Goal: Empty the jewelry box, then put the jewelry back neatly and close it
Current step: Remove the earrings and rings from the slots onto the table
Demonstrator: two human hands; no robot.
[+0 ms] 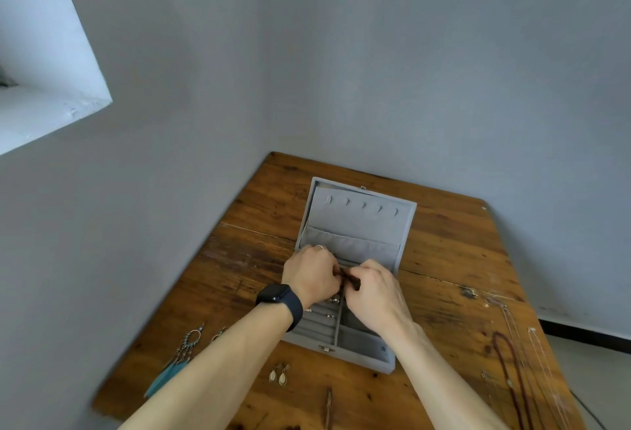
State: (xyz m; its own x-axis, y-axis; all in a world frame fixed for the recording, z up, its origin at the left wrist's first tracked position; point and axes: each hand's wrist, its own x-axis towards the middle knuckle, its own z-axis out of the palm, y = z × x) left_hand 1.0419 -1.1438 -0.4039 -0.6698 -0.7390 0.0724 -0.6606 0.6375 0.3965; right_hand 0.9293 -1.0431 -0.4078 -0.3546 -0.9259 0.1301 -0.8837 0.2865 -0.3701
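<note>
The grey jewelry box lies open on the wooden counter. Above its tray, the left hand and right hand both pinch a small dark piece with curled fingers. Teardrop earrings lie just in front of the box, and a dark beaded necklace lies to its right.
</note>
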